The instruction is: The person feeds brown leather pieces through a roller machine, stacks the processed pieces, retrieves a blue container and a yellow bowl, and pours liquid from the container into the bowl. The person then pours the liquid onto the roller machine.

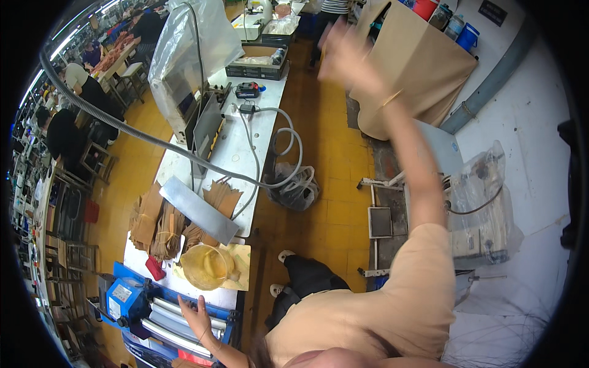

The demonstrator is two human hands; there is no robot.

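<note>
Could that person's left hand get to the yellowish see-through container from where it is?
Probably yes. The left hand looks open and empty above the blue roller machine, and the yellowish container sits just beyond it, with nothing visible standing between them.

Your right hand (346, 58) was blurred, its fingers impossible to tell apart. Beside the near edge of the table (230, 138), your left hand (197, 323) hid part of the rollers (169, 334). Toward that near edge, a metal plate (199, 210) covered some of the brown bundles (167, 233). The plastic cover (218, 30), toward the table's far end, was cut off by the upper edge.
</note>
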